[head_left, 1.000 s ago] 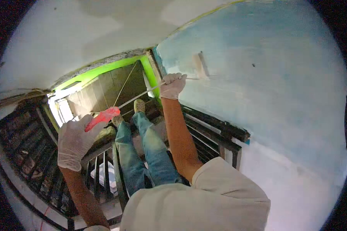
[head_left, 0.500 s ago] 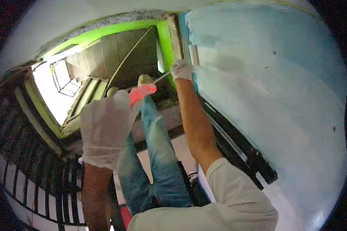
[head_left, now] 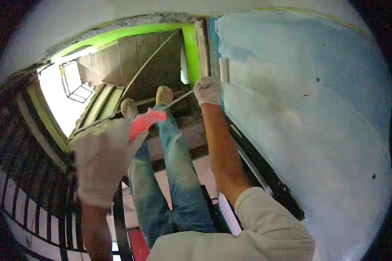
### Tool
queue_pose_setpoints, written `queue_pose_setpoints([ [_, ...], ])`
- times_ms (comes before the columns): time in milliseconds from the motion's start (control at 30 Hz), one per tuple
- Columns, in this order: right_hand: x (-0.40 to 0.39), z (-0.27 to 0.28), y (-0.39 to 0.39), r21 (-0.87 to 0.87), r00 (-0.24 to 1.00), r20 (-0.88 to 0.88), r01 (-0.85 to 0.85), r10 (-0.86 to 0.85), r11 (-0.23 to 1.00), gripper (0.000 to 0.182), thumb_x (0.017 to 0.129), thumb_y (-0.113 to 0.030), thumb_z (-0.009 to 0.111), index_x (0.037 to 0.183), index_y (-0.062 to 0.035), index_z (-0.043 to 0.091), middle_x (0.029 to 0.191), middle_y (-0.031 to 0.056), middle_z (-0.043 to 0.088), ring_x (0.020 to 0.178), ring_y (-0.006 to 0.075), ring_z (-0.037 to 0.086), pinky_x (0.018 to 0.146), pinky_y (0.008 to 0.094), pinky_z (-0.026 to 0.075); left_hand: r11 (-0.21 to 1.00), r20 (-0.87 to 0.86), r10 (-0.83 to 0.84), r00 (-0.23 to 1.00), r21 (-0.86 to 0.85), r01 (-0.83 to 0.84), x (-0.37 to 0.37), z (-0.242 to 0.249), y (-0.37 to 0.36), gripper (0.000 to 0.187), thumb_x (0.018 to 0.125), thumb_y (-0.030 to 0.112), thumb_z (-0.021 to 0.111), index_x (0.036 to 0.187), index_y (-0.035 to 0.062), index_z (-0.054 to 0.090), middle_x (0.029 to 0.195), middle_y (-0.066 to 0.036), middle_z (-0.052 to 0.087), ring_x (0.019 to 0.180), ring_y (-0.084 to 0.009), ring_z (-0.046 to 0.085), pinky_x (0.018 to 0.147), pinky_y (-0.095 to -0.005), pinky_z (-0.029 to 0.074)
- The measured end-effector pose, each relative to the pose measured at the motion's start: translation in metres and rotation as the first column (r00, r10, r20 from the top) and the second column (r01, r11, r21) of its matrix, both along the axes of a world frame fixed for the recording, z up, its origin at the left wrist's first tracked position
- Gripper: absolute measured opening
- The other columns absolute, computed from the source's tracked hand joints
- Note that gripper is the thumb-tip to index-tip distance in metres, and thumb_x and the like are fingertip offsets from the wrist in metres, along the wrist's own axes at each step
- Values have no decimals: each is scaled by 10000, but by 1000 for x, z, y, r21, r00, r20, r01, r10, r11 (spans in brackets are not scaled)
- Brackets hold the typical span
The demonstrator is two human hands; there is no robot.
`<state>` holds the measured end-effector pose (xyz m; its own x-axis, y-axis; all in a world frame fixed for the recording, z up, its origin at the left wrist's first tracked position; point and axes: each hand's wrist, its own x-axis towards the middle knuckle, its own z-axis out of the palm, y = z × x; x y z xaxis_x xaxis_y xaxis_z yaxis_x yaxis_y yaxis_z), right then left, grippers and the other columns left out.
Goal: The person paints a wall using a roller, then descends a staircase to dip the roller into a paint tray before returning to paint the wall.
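Observation:
My right hand (head_left: 207,90), in a pale glove, is closed at the upper end of a thin pale strip (head_left: 180,100) that slants down to the left. A short whitish bar (head_left: 224,70) stands upright against the wall, just beside this hand. My left hand (head_left: 102,161) is in a whitish covering and blurred by motion, lower and to the left. A bright red thing (head_left: 147,123) sticks out from it toward the lower end of the strip. My left fingers are hidden, and the kind of tool I cannot make out.
A blue wall (head_left: 300,113) with white smears fills the right side. Dark railings (head_left: 35,217) run along the lower left. Beyond my spotted shoes (head_left: 164,95) are a bright window opening (head_left: 54,100) and a green frame (head_left: 190,52). My jeans (head_left: 178,161) stretch out below.
My left hand and the red thing have moved down and left, away from my right hand, and more of the pale strip shows. My right hand sits slightly lower; the view has shifted a little.

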<state>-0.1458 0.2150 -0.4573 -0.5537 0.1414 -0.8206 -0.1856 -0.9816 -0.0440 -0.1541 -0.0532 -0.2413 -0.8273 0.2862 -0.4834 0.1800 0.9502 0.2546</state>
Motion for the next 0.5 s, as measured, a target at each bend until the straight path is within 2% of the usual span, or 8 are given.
queue_pose_setpoints([
  [67,-4,2,1,-17,998,-45,-42,41,999,362,883,-136,426,592,-150,211,573,-2,140,474,140,146,446,305,172,995,-97,-49,994,82,57,0,-21,0,348,787,450,679,741,125,562,540,-66,541,465,-255,581,439,-360,431],
  [167,15,8,8,-31,994,-65,-87,84,996,363,888,-138,416,598,-152,198,580,-6,116,486,149,126,456,318,162,998,-25,7,1000,59,-5,2,15,-25,337,766,434,700,742,127,565,549,-65,545,481,-236,591,448,-351,439],
  [267,4,88,-13,-42,993,53,-103,105,994,361,915,-100,367,597,-146,203,580,-8,118,493,141,119,464,302,152,1000,74,2,997,22,-3,11,40,-56,341,750,433,708,755,123,565,555,-64,545,495,-223,599,460,-348,451],
  [300,11,78,-10,-37,992,68,-99,101,994,361,915,-100,367,597,-146,203,580,-8,118,493,141,119,464,302,152,1000,89,-2,996,28,-1,15,35,-52,341,750,433,708,755,123,565,555,-64,545,495,-223,599,460,-348,451],
  [367,19,34,-6,-45,982,-177,-76,66,996,379,935,-109,351,586,-144,205,569,-6,142,495,134,127,460,294,154,999,79,37,996,0,-37,20,24,-34,335,747,422,708,763,120,564,555,-69,542,498,-234,598,458,-347,447],
  [433,9,-14,2,-66,991,-121,-60,52,996,392,928,-140,382,581,-148,199,557,-3,161,486,133,132,448,302,164,995,100,92,991,23,-95,21,-2,-11,323,754,415,705,767,124,566,572,-63,557,501,-250,598,455,-361,439],
  [500,0,-33,3,-27,998,-14,-67,67,997,392,928,-159,389,581,-149,205,551,-5,164,477,136,130,442,303,160,1000,-59,19,998,25,-17,24,-24,6,313,760,400,704,757,121,561,598,-61,579,510,-263,602,454,-377,434],
])
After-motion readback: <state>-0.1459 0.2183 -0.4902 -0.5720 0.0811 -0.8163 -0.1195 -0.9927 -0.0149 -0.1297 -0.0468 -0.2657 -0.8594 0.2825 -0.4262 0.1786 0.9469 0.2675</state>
